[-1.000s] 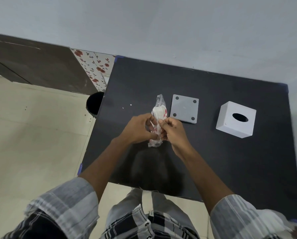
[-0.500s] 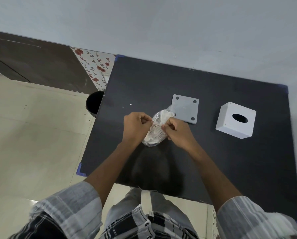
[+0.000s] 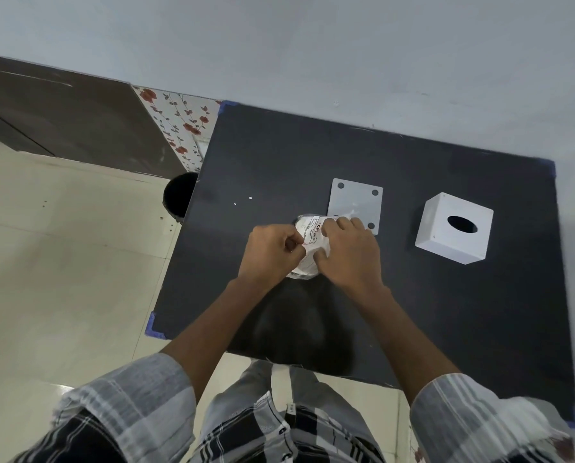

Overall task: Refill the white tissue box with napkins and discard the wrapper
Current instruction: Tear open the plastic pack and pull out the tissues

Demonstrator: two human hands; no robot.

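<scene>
A clear plastic pack of white napkins (image 3: 311, 243) with red and black print is held over the middle of the black table (image 3: 446, 312). My left hand (image 3: 271, 253) pinches the wrapper's left side. My right hand (image 3: 351, 252) grips the pack's right side and covers much of it. The white tissue box (image 3: 453, 228), with a dark oval hole on top, stands on the table to the right of my hands. Its flat white base plate (image 3: 354, 203), with round holes at the corners, lies just behind my right hand.
A black bin (image 3: 179, 195) stands on the cream tiled floor at the table's left edge. A floral panel (image 3: 179, 125) and dark brown furniture (image 3: 65, 118) are at the back left. The grey wall runs behind the table.
The napkin pack went from upright to lying flatter between my hands and shifted slightly toward the base plate. Both hands have regripped and are pulling at the wrapper.
</scene>
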